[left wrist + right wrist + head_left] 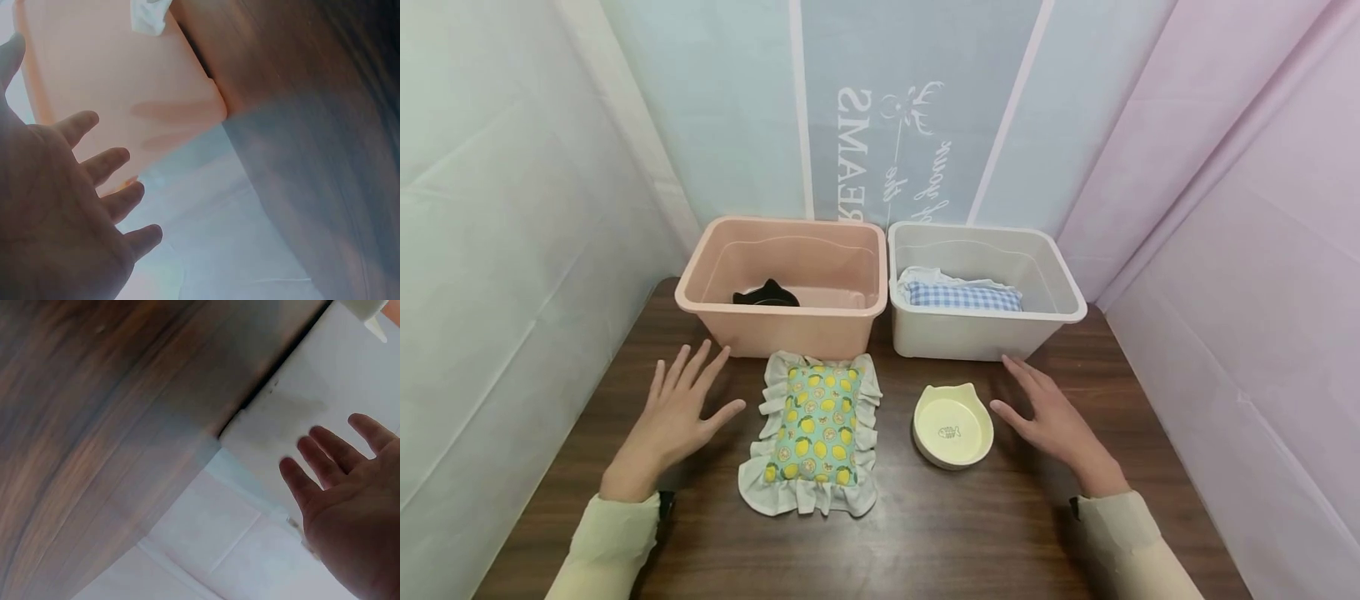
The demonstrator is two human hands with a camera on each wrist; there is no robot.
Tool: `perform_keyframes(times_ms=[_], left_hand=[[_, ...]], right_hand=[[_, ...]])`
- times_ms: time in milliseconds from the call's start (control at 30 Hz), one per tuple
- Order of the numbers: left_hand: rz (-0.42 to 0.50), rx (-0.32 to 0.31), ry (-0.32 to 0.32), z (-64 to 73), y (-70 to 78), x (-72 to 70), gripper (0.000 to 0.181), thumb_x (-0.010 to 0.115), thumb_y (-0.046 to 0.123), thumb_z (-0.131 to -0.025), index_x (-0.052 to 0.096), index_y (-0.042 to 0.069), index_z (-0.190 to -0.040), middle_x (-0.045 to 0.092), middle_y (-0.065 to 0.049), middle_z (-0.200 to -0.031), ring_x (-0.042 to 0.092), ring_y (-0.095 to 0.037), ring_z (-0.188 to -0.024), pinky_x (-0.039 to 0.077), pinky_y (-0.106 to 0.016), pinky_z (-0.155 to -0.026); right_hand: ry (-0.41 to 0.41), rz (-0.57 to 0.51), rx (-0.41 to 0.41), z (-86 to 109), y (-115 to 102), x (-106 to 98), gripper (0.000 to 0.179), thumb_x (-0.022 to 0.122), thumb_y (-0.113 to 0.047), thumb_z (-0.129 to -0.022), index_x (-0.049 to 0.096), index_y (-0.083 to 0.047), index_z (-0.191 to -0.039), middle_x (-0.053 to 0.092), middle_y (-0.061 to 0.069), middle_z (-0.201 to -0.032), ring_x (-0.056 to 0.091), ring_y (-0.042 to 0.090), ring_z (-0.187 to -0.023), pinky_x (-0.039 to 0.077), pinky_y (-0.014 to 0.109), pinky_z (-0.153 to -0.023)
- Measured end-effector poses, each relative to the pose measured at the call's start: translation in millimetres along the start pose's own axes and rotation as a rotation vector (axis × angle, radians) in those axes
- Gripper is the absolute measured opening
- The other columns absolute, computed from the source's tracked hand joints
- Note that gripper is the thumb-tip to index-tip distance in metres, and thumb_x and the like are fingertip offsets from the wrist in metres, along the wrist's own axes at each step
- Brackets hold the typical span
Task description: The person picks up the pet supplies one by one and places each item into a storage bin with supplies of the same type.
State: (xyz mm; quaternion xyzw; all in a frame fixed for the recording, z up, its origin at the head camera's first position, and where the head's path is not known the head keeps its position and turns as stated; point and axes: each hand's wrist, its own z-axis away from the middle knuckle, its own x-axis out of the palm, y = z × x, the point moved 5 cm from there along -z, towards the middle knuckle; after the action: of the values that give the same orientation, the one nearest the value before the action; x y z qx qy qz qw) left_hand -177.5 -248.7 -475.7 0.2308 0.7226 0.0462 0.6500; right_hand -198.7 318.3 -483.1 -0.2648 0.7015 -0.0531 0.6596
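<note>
In the head view my left hand [676, 417] hovers with fingers spread, holding nothing, left of a small lemon-print pillow [816, 429] with pale ruffled edges. My right hand [1048, 417] is also empty, its fingers extended, just right of a shallow yellow cat-eared bowl [953, 425] with a fish drawing inside. Behind the pillow stands a pink bin [782, 333] containing a black eared dish [767, 294]. The white bin [970, 337] beside it contains a blue checked pillow [964, 296] with a white ruffle. Each wrist view shows straight fingers before a bin wall.
The two bins stand side by side at the back of the dark wooden table [940, 542]. Pale curtains hang on the left [512, 250] and right [1240, 292], and a blue-grey printed cloth [910, 50] hangs behind the bins.
</note>
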Motion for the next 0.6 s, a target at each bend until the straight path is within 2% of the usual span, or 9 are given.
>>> perform_keyframes(times_ms=[67, 167, 600], left_hand=[[-0.004, -0.002, 0.006, 1.5, -0.4, -1.8, 0.090, 0.060, 0.061, -0.105, 0.020, 0.022, -0.174, 0.015, -0.023, -0.178, 0.005, -0.049, -0.164, -0.005, -0.072, -0.128], [-0.007, -0.007, 0.013, 2.6, -1.9, -3.9, 0.090, 0.060, 0.061, -0.105, 0.019, 0.022, -0.174, 0.015, -0.022, -0.178, 0.004, -0.049, -0.164, -0.007, -0.071, -0.128], [-0.021, -0.031, 0.005, 3.4, -12.6, -10.7, 0.092, 0.058, 0.063, -0.105, 0.015, 0.023, -0.175, 0.012, -0.022, -0.179, 0.001, -0.048, -0.164, -0.013, -0.069, -0.128]], right_hand=[[-0.020, -0.005, 0.005, -1.7, -2, 3, 0.081, 0.070, -0.049, -0.104, 0.035, -0.016, -0.170, 0.046, 0.022, -0.162, 0.041, 0.046, -0.149, 0.040, 0.071, -0.115], [-0.040, -0.023, 0.017, -5.3, -4, 8, 0.077, 0.069, -0.049, -0.105, 0.039, -0.015, -0.168, 0.052, 0.020, -0.157, 0.046, 0.043, -0.145, 0.044, 0.069, -0.112], [-0.066, -0.043, -0.018, -18.5, -9, 21, 0.069, 0.068, -0.047, -0.106, 0.047, -0.013, -0.163, 0.057, 0.017, -0.154, 0.052, 0.040, -0.141, 0.047, 0.065, -0.112]])
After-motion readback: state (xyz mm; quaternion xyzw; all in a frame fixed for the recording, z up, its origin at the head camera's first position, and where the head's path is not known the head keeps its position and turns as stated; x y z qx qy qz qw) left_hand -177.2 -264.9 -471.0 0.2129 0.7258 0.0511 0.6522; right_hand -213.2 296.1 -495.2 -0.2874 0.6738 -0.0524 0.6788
